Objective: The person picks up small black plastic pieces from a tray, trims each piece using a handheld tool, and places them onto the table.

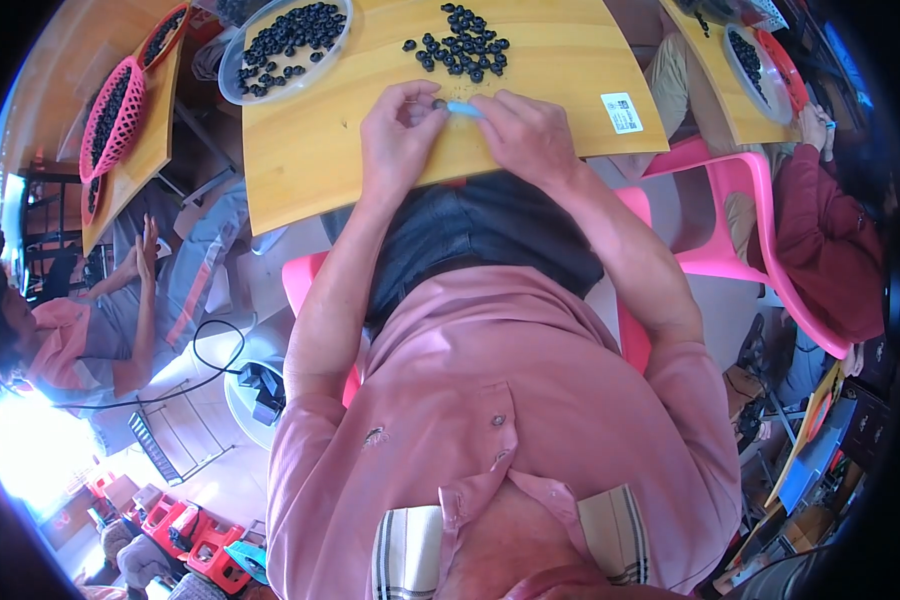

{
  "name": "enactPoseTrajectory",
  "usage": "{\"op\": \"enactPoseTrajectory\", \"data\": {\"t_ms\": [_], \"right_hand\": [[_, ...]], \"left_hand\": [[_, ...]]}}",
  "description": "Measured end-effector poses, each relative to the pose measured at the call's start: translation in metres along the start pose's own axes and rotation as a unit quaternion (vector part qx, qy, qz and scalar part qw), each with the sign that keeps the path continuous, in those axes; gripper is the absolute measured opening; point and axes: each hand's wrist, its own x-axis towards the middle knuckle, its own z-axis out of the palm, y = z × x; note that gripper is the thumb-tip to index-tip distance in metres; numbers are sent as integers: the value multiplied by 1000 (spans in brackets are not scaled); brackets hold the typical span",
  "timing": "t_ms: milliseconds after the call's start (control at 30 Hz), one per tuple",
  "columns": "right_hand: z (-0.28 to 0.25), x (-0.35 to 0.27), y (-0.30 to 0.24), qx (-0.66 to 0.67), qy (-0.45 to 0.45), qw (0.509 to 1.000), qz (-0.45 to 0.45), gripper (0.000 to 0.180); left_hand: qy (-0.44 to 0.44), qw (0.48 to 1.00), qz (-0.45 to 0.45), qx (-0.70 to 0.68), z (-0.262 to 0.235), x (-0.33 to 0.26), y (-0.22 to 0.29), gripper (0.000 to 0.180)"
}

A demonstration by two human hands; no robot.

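Nearest, we see the pink shirt (500, 350) and dark trousers (480, 235), and past them two hands over the near part of one wooden desk (310, 150). The left hand (402, 125) pinches one small dark piece (439, 104) between thumb and fingertips, and the right hand (530, 132) closes round one light blue tool (464, 108) pointing at it; whether tip and piece touch, we cannot tell. Fingers stand in the way, hiding part of both. To the right lies one white label (622, 113). Beyond the hands we find one loose heap of black round pieces (462, 55), dozens but too crowded for a sure count, and to its left one clear round tray (232, 82) holding dozens more. Farther out, a pink chair (762, 215) stands between us and a person (830, 245) on the right, near a second desk (715, 80) with another clear tray (770, 98). On the left, a third desk (155, 140) bears one pink basket (128, 130) of black pieces, with another person (65, 345) beside it.
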Motion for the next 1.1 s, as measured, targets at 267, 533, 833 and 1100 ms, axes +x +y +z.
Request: {"op": "enactPoseTrajectory", "data": {"t_ms": [267,533,833,1100], "right_hand": [[0,1,-1,-24,-8,1000,-10,17],[3,2,-1,-40,13,999,-17,6],[3,2,6,-48,-7,998,48,15],[1,3,4,-43,-11,998,41,16]], "left_hand": [[-2,1000,25,-2,0,2,-4,34],[4,999,-13,-35,0,2,1,38],[3,998,-6,-65,-1,0,6,39],[3,999,-5,-39,-2,-2,4,33]]}}
